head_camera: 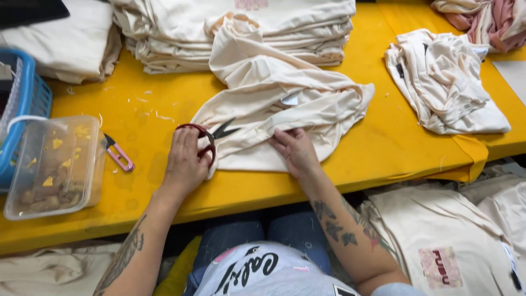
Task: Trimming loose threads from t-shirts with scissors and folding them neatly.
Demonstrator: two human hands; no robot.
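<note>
**A:** Yellow table [383,148] fills the view, cream fabric piled everywhere. Hands?

**B:** Left hand [185,161] is palm down near the front edge, forearm coming up from below, tattoo on it. Fingers curled through the dark red handles of scissors [211,137], gripping them. Blades slightly parted, tips pointing right onto the cloth.

**A:** Right?

**B:** Right hand [296,149] lies flat on the cream garment [274,98], fingers spread and pressing the fabric down, not closed on anything. Forearm tattooed too, angled in from lower right.

**A:** Where's the garment?

**B:** Centre of the table, crumpled, its top draped against the folded stack [181,33] behind it. Lower edge sits under both hands.

**A:** Labels?

**B:** Small white tag [290,100] sewn on the garment, mid-right. Pink square print [252,4] on the top of the stack. Reddish square print [440,267] on a cream shirt below the table, right side.

**A:** Other stuff?

**B:** Pink thread snips [118,153] just left of the left hand. Clear plastic box [55,167] with yellow and brown scraps at the left edge, blue basket [30,104] behind it. Another crumpled cream pile [444,82] far right.
</note>
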